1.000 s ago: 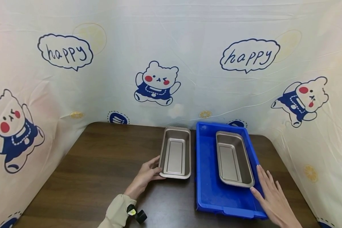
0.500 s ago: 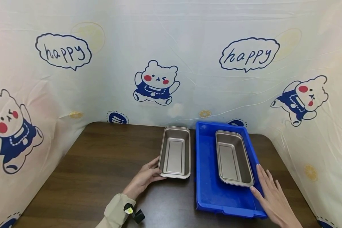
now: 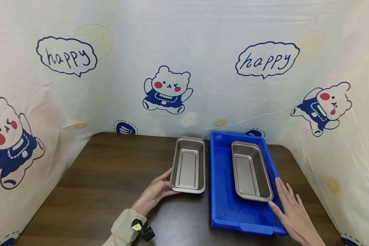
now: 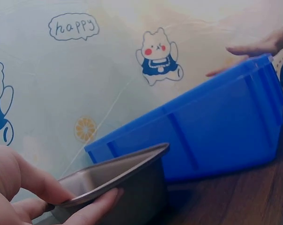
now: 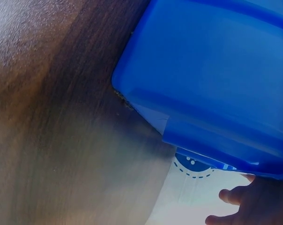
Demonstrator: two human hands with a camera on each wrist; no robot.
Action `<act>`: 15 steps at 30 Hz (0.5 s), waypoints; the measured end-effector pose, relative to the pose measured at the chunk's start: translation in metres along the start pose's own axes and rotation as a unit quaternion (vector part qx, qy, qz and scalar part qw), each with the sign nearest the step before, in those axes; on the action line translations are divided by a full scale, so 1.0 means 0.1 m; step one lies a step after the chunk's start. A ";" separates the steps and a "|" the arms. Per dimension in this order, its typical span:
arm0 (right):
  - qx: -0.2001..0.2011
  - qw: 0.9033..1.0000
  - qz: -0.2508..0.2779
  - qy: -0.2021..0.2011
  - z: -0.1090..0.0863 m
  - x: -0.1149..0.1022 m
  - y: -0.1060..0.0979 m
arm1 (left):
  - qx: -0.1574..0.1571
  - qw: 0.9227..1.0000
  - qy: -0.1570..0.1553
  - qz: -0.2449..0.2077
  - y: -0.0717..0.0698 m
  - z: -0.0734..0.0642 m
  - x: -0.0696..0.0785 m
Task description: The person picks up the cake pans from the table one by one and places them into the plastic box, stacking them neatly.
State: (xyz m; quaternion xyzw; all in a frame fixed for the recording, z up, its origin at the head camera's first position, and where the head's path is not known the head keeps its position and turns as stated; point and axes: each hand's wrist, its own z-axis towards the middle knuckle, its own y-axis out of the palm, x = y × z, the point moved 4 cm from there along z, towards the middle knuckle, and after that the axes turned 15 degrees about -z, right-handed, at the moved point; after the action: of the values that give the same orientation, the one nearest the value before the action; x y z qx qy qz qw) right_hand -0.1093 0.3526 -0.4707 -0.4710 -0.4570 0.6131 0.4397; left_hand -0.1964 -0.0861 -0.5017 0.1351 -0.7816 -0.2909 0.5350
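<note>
In the head view, a grey-brown metal loaf pan [image 3: 189,167] sits on the table just left of a blue plastic tray [image 3: 222,201]. My left hand [image 3: 153,194] holds this pan at its near left corner. The left wrist view shows the thumb and a finger on either side of the pan's rim [image 4: 132,169]. A second, similar loaf pan [image 3: 246,167] lies inside the tray, towards its right side. Along the tray's right wall rests my right hand [image 3: 296,215], its fingers straight and the thumb reaching over the rim near that pan's corner.
The brown wooden table [image 3: 110,171] extends to the left of the pan. Behind it and at both sides hangs a pale curtain [image 3: 215,68] printed with bears and the word "happy". The tray's far end is close to that curtain.
</note>
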 end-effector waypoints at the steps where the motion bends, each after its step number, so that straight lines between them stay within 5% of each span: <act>1: -0.004 1.000 0.000 0.001 0.00 0.00 0.01 | -0.002 1.000 0.000 0.000 0.00 0.00 0.00; 15: -0.007 1.000 -0.003 -0.002 0.02 -0.01 0.00 | -0.003 1.000 0.014 -0.003 0.09 -0.10 0.15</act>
State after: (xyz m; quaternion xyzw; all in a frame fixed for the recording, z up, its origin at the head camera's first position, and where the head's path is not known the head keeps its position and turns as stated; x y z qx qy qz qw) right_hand -0.1110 0.3510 -0.4702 -0.4713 -0.4635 0.6094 0.4378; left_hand -0.1920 -0.0899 -0.4821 0.1396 -0.7728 -0.2925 0.5457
